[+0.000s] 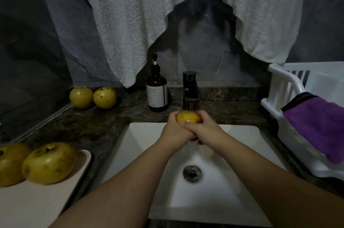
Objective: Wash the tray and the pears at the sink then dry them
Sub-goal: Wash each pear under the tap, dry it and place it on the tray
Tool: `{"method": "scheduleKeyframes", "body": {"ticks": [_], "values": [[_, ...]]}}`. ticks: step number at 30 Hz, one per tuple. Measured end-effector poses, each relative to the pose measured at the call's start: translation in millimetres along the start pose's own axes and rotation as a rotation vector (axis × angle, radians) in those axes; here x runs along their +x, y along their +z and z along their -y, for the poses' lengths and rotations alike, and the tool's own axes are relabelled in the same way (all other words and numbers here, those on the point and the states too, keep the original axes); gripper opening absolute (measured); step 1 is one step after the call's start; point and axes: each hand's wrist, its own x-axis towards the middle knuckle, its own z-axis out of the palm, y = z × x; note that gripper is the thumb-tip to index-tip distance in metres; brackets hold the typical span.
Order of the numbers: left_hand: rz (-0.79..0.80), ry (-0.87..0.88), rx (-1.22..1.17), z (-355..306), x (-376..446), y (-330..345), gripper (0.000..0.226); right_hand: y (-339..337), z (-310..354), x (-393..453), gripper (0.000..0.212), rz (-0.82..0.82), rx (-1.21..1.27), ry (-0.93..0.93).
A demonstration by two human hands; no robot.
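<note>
I am looking at a dim room where a dark grey stone wall (204, 56) is filling the view from ten to two o'clock. A white towel (130, 13) is hanging down over it at twelve, casting a shadow. A dark marbled counter (96, 121) is running around the basin, from nine round to three. An amber pump bottle (157, 88) is standing at eleven, just beside a black tap (190, 88). A white rack (284, 86) is sitting at three with a purple cloth (316, 127) draping over its rim.

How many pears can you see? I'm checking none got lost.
5: one held under the tap, two at the counter's back left, two on the tray.
</note>
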Motion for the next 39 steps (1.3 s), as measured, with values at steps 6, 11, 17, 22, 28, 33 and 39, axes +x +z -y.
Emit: {"method": "scheduleKeyframes", "body": {"ticks": [6,11,17,22,28,33,39], "values": [[-0.011,0.049,0.029,0.0,-1.3,0.9,0.090,2.1,1.4,-1.3,0.057,0.025,0.103,0.078],[-0.042,0.062,0.009,1.3,-0.6,0.0,0.091,-1.7,3.9,-1.4,0.052,0.017,0.109,0.053],[-0.039,0.067,0.069,2.1,2.0,0.4,0.096,-3.1,5.5,-2.1,0.056,-0.039,-0.025,-0.078],[-0.059,0.096,0.052,0.6,0.4,1.8,0.100,-1.9,6.3,-5.9,0.065,0.046,0.093,0.101],[-0.048,0.082,0.057,-0.1,-2.2,0.9,0.095,-1.6,4.1,-4.0,0.064,0.041,0.090,0.134],[-0.056,0.059,0.074,1.2,0.3,-0.4,0.086,0.1,4.8,-3.1,0.063,-0.007,-0.009,0.001],[-0.049,0.048,0.079,-0.6,-1.5,-0.1,0.081,0.5,6.5,-4.4,0.060,0.027,0.098,0.055]]}}
